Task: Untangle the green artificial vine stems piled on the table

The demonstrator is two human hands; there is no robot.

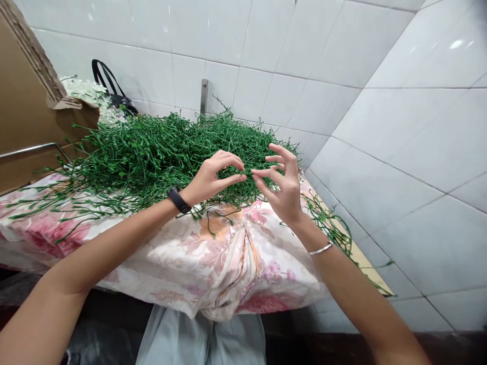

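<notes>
Floral cloth (213, 263) covers the near desk edge. Above it my left hand (209, 178) and right hand (283, 190) meet fingertip to fingertip, both pinching 1 thin green stem (249, 174). Behind lies the green stem pile (152, 152); far left, a cardboard box (26, 101).

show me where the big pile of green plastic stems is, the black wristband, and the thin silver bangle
Big pile of green plastic stems (152, 147): head view, on the dense middle of the heap.
Black wristband (179, 200): head view, on the band's face at the left wrist.
Thin silver bangle (320, 249): head view, on the curve across the right wrist.
</notes>
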